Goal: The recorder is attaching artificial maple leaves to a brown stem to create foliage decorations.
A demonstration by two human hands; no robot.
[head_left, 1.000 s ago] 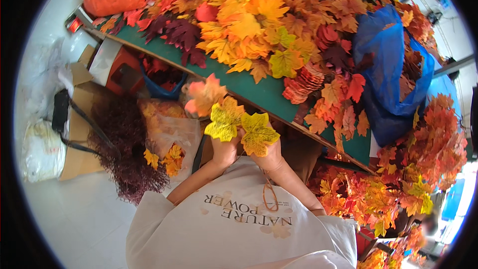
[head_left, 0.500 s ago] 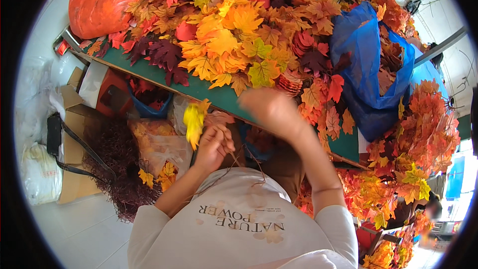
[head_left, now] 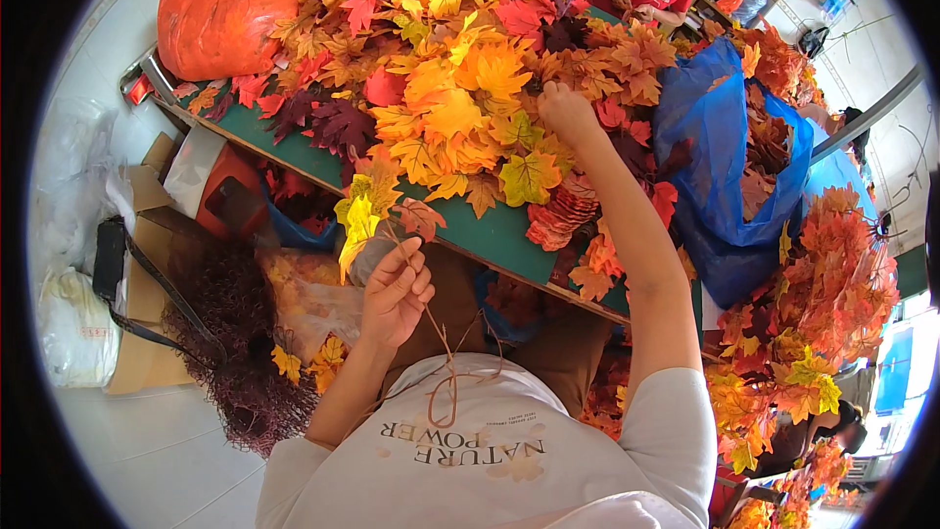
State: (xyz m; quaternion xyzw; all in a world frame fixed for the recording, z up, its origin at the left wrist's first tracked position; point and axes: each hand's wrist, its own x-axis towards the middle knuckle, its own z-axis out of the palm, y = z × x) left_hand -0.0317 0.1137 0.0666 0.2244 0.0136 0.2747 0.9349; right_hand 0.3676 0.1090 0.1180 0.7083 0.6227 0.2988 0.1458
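From my distant post I see first the long green counter (head_left: 487, 231), which slants from far left to near right, and the wide heap of autumn leaves (head_left: 446, 103) covering most of it. At the right, the blue bag (head_left: 695, 127) stands open, with brownish-red leaves (head_left: 769, 132) inside. At the far left sits the orange bag (head_left: 225, 24), bulging; I cannot tell its contents. Below the counter, at the near left, the clear bag (head_left: 318, 304) has orange leaves in it, beside the dark twig bundle (head_left: 230, 333). The right arm (head_left: 654, 235) stretches across the counter and hides some leaves from me. The right hand (head_left: 568, 110) is at the heap, fingers bent; I cannot tell if it grips anything. The left hand (head_left: 397, 299), nearer, pinches the thin brown stem (head_left: 438, 328); its yellow leaf (head_left: 360, 225) is just beyond the fingers, to the left.
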